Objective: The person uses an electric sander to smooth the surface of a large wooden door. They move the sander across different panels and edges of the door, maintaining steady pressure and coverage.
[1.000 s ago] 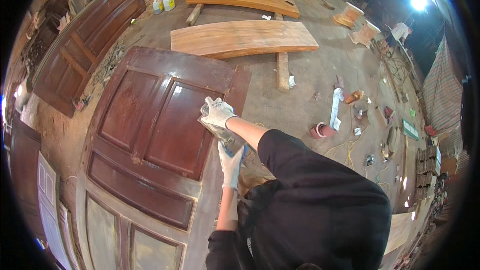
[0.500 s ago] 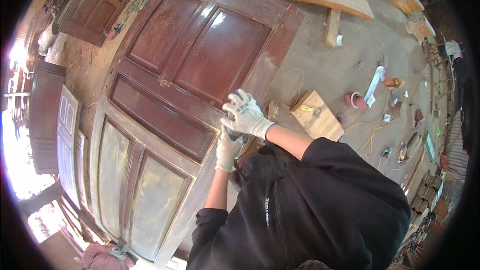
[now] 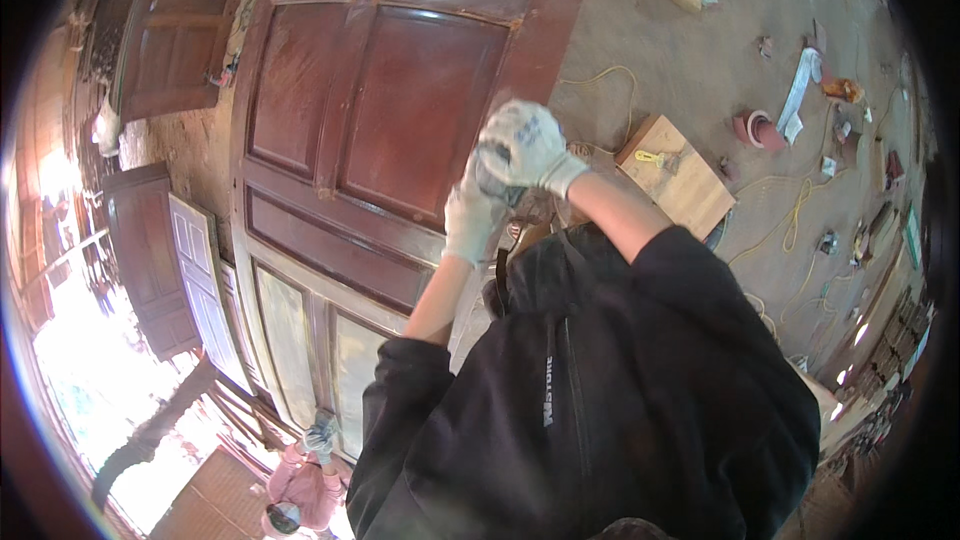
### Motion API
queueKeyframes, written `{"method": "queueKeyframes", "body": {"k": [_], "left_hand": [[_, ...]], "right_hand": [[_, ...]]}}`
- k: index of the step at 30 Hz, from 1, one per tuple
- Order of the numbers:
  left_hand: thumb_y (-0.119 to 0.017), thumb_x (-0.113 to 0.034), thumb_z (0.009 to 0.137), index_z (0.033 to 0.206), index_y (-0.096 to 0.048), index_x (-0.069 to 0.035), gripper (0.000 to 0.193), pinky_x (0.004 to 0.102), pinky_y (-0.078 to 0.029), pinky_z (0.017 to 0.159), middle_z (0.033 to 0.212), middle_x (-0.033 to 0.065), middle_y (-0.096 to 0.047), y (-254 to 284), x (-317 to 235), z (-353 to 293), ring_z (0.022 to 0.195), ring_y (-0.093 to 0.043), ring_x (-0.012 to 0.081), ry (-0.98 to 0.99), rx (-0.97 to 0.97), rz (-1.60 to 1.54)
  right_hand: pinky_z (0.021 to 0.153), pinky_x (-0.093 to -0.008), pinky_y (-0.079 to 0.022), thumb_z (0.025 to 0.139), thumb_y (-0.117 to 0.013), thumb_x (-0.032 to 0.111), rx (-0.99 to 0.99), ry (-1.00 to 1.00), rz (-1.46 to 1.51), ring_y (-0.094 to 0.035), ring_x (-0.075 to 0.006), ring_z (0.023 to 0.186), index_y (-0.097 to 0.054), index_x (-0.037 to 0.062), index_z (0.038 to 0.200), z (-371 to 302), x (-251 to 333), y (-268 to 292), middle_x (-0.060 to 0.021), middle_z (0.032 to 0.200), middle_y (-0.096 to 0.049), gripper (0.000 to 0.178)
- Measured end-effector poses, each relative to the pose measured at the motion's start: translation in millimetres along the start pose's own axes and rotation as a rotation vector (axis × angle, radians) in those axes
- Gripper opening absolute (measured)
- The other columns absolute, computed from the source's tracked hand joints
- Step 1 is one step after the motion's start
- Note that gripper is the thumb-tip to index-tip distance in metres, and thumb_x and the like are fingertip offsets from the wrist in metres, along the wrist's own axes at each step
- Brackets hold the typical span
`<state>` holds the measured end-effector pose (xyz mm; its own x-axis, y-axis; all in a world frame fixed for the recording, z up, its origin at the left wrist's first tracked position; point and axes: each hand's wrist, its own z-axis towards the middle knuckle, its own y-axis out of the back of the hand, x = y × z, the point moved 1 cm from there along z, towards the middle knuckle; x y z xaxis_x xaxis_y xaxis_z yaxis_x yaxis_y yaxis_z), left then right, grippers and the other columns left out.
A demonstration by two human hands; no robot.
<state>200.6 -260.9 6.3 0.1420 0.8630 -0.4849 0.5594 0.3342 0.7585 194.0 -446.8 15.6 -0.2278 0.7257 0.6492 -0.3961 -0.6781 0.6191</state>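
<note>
Both my hands wear white gloves and meet above the right edge of a large panelled wooden door (image 3: 400,110). The door's upper part is stained dark red-brown and its lower panels (image 3: 290,340) are pale. My left hand (image 3: 470,222) grips a small dark object (image 3: 497,180) from below. My right hand (image 3: 530,145) is closed over its top. The gloves hide most of the object, so I cannot tell what kind of thing it is. My black sleeves fill the lower middle of the view.
A square wooden board (image 3: 690,185) lies on the concrete floor to the right, near a pink tape roll (image 3: 757,127) and a yellow cord (image 3: 790,225). More doors (image 3: 180,30) lean at the left. Another person in pink (image 3: 300,485) is at the bottom left.
The view has swung down and left, so the door now fills more of the picture. My hands stay together on the object, with the right hand now over its top.
</note>
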Motion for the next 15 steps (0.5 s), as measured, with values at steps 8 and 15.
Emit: {"method": "queueKeyframes", "body": {"k": [8, 15], "left_hand": [[-0.079, -0.04, 0.075, 0.146, -0.048, -0.021, 0.081, 0.049, -0.054, 0.095, 0.117, 0.0205, -0.071, 24, -158, 180, 0.11, -0.066, 0.041, -0.143, -0.068, 0.023], [-0.081, -0.042, 0.073, 0.148, -0.046, -0.021, 0.086, 0.0496, -0.054, 0.09, 0.113, 0.0196, -0.073, 15, -125, 140, 0.107, -0.068, 0.041, -0.142, -0.075, -0.023]], "right_hand": [[0.089, -0.0441, -0.054, 0.089, -0.058, 0.048, 0.025, -0.111, -0.213, -0.067, -0.0277, 0.103, -0.077, 0.0172, 0.091, 127, -168, 59, -0.0048, 0.1, -0.074, 0.037], [0.083, -0.045, -0.055, 0.085, -0.063, 0.043, -0.031, -0.022, -0.104, -0.069, -0.028, 0.09, -0.076, 0.016, 0.078, 99, -136, 46, -0.0037, 0.086, -0.073, 0.03]]}}
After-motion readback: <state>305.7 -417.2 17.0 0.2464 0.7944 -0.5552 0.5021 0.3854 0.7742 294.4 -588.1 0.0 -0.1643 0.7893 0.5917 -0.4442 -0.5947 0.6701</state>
